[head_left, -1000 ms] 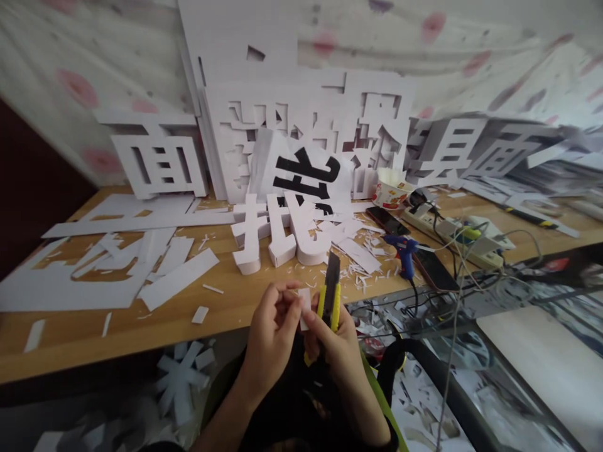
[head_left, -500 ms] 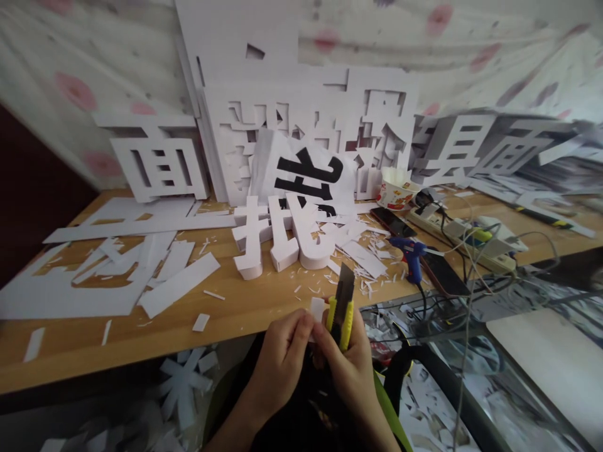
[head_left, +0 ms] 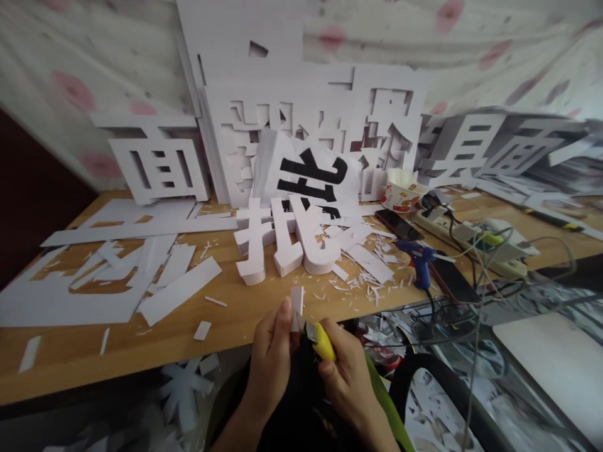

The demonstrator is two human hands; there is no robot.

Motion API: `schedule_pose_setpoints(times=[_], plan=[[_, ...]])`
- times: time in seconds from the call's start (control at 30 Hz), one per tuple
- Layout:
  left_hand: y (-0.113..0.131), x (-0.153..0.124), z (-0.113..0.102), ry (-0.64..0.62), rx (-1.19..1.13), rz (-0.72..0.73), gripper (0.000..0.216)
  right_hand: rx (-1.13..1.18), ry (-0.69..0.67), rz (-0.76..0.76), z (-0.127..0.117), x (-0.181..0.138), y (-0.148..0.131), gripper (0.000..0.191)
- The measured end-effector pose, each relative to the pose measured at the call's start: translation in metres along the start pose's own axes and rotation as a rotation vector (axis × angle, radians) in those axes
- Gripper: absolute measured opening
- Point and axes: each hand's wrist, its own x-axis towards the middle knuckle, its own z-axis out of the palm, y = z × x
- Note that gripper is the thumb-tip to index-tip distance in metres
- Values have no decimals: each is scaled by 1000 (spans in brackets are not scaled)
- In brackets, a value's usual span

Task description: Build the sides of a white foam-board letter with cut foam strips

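Held upright between the thumb and fingers of my left hand (head_left: 271,358) is a small white foam board strip (head_left: 296,307). My right hand (head_left: 351,370) is closed around a yellow and black utility knife (head_left: 323,342). The knife's blade points left and lies against or very near the strip's right edge; I cannot tell whether it touches. Both hands are in front of the table's near edge, above my lap. Beyond them, a white three-dimensional foam board character (head_left: 287,242) stands on the wooden table (head_left: 226,326). A paper sheet printed with a black character (head_left: 311,176) leans behind it.
A blue glue gun (head_left: 419,260) lies right of the character, beside a dark phone (head_left: 452,282) and a power strip (head_left: 471,242) with tangled cables. Cut white sheets (head_left: 108,301) and scraps cover the left. A paper tub (head_left: 402,191) stands behind. Scraps litter the floor.
My hands have moved apart slightly. The knife has tipped from pointing upward to pointing left, toward the strip. The strip stands higher in my left hand and has shifted left.
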Motion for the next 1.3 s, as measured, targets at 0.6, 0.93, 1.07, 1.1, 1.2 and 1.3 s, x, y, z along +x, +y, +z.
schedule_pose_setpoints(times=[0.6, 0.93, 1.07, 1.1, 1.2, 1.3], plan=[[-8, -8, 6, 120, -131, -32, 52, -249, 77, -136, -7, -6, 0, 55], [-11, -5, 5, 11, -144, -65, 55, -34, 107, -18, -6, -10, 5, 51], [-25, 0, 7, -44, -9, 49, 50, 251, 249, 365, -4, -5, 8, 33], [-29, 0, 7, -91, 15, 73, 48, 305, 264, 405, -4, -2, 8, 31], [-37, 2, 9, -237, 74, 134, 46, 353, 243, 408, -4, 8, 11, 28], [-44, 5, 9, -274, 106, 108, 52, 162, 241, 408, -3, 17, 17, 26]])
